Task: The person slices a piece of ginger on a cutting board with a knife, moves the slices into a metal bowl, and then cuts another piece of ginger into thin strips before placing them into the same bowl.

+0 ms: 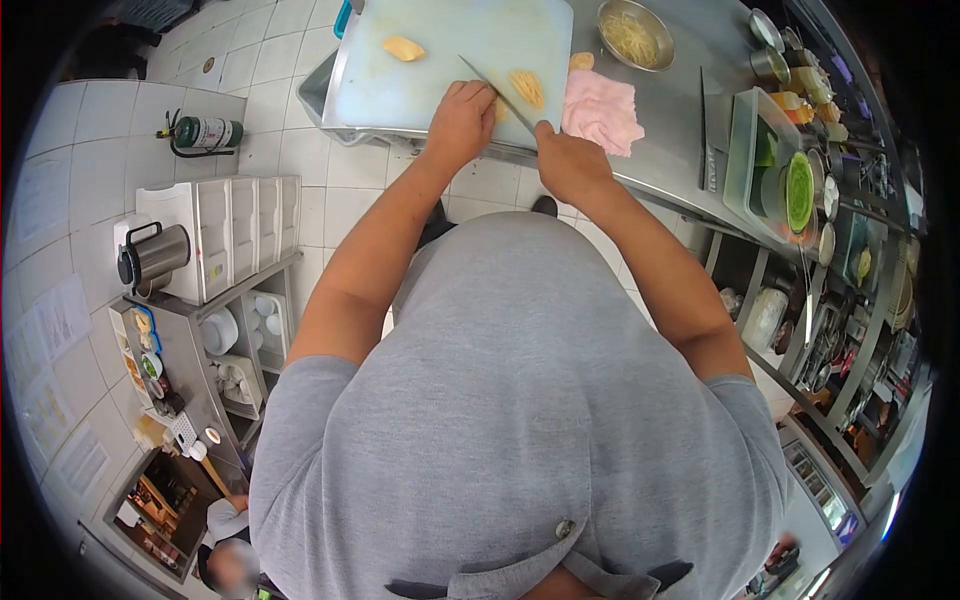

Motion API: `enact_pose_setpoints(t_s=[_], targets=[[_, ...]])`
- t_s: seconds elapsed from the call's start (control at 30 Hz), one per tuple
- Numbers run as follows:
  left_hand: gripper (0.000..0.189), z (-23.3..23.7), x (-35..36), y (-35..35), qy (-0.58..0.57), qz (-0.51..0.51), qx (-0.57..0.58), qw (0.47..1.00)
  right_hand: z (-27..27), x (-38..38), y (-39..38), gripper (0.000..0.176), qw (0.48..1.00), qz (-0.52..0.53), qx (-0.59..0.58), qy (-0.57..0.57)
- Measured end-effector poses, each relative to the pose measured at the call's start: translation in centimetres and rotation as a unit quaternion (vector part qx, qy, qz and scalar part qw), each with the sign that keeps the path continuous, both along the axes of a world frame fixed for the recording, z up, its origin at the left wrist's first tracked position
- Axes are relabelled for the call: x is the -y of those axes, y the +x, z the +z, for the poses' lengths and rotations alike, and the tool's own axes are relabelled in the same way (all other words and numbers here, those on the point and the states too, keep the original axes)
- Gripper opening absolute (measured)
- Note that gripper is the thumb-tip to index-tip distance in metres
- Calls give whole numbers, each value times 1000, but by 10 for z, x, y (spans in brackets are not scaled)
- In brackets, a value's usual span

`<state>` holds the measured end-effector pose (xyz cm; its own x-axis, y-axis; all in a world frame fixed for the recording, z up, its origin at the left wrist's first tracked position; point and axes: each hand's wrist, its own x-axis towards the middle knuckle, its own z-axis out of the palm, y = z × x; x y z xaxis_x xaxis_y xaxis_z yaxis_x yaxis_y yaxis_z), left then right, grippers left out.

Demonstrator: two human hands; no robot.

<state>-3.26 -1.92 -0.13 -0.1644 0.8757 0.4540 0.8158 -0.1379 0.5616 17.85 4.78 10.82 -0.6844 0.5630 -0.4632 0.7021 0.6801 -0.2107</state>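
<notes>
My right hand (575,165) is wrapped round the handle of a kitchen knife (490,85), whose blade slants up and left over the white cutting board (460,25). Beside the blade, my left hand (463,122) rests on the board with curled fingers, pressing down a pale yellow piece (500,112) that is mostly hidden. Thin pale yellow strips (526,89) lie in a small pile just right of the blade. Farther left on the board sits a larger pale yellow chunk (403,48).
A crumpled pink cloth (602,110) lies right of the board, near a metal bowl (636,35) of pale shreds. A long dark-bladed knife (704,130) and a clear plastic tub (742,160) are farther right. At lower left, another person (230,550) is partly visible.
</notes>
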Motion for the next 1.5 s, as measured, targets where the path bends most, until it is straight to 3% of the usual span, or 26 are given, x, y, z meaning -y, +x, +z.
enact_pose_setpoints(t_s=[0.07,0.3,0.47,0.7,0.87,1.0,1.1,1.17,1.4,1.5], targets=[[19,-2,2,1,-1,4,-1,1000,9,6,7,22,1000,11,10,3],[19,0,1,0,-7,7,4,1000,-31,11,4,21,1000,-12,-18,10],[19,-2,4,1,3,4,11,1000,14,8,3,21,1000,2,5,-7],[17,-1,2,0,1,10,13,1000,-38,7,0,21,999,-16,-50,9],[16,-3,4,1,-2,6,4,1000,-1,8,3,21,1000,3,-18,-2],[17,-6,2,4,24,16,10,1000,-38,12,6,21,999,-28,-24,-3],[17,-8,4,2,16,12,3,1000,-20,5,-5,20,998,-28,-59,0],[18,-6,2,2,17,13,8,1000,1,3,-8,20,1000,-5,-19,-4],[18,-4,2,2,14,13,1,1000,-36,11,-2,20,999,-26,-36,-2],[16,-3,2,1,15,7,5,1000,-8,3,-9,20,999,-23,-40,-9]])
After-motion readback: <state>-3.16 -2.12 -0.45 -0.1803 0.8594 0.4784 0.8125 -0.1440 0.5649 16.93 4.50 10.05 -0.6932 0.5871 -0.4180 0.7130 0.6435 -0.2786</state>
